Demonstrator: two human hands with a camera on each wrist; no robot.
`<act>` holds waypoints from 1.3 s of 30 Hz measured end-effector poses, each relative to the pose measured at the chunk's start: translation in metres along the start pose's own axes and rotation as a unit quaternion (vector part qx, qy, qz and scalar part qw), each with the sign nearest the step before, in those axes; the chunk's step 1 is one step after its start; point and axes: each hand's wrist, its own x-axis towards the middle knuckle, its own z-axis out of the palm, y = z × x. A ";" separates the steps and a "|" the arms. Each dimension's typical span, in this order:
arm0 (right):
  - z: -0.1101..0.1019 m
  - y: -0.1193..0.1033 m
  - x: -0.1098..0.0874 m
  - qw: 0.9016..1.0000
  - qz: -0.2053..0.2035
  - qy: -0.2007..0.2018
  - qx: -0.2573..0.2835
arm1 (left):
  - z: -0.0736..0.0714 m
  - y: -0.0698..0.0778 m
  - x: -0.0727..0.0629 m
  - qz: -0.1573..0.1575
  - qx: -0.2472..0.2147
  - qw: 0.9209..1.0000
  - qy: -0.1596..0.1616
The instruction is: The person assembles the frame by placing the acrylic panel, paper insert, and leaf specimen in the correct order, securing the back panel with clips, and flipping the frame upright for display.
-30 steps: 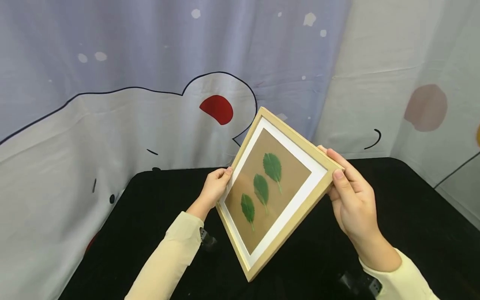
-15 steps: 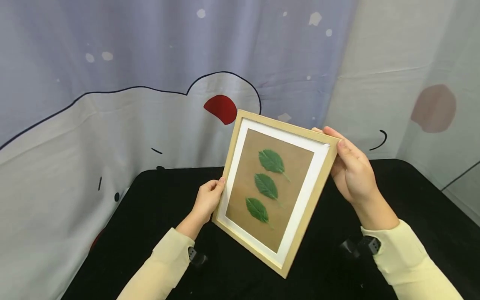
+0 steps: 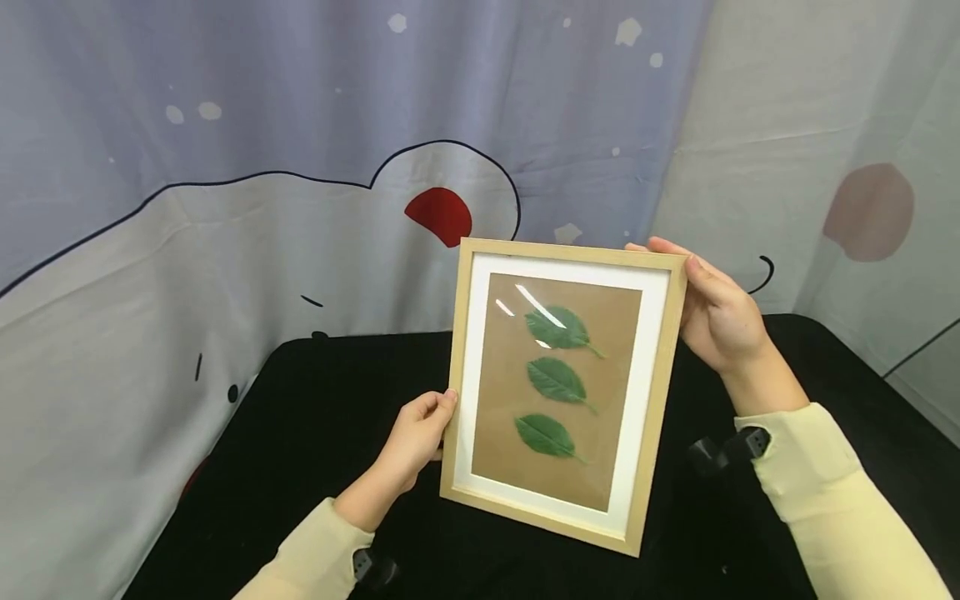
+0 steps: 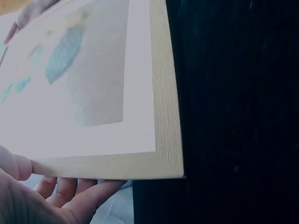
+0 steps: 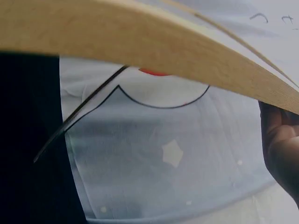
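Observation:
A picture frame (image 3: 655, 400) of pale wood is held up over the black table, facing me with a slight tilt. Inside its white mat, several green leaves (image 3: 557, 380) lie in a column on brown backing. My left hand (image 3: 414, 435) pinches the left side low down; in the left wrist view its thumb (image 4: 18, 165) is on the front and the fingers are behind the edge. At the upper right corner, my right hand (image 3: 723, 321) grips with the thumb at the side. A thin dark strip (image 5: 79, 114) juts from behind the frame in the right wrist view.
The black table (image 3: 360, 371) extends beneath and behind the frame. A printed curtain (image 3: 300, 258) hangs along the table's back and left, and a pale one (image 3: 825, 100) closes the right. Small dark cameras (image 3: 738, 448) are strapped at both wrists.
The frame has turned from standing on a corner to nearly upright and now faces me more squarely. My left hand has moved down and my right hand up; both keep their hold.

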 end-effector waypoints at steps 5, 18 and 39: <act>-0.012 -0.001 0.001 0.998 0.009 -0.020 0.067 | 0.005 0.001 -0.013 0.001 -0.013 0.999 -0.030; -0.031 -0.005 0.008 0.990 0.048 -0.035 0.127 | 0.020 0.002 -0.035 -0.004 -0.040 0.996 -0.079; -0.035 -0.015 0.003 0.992 0.076 -0.017 0.096 | 0.019 0.005 -0.036 0.021 -0.014 0.996 -0.084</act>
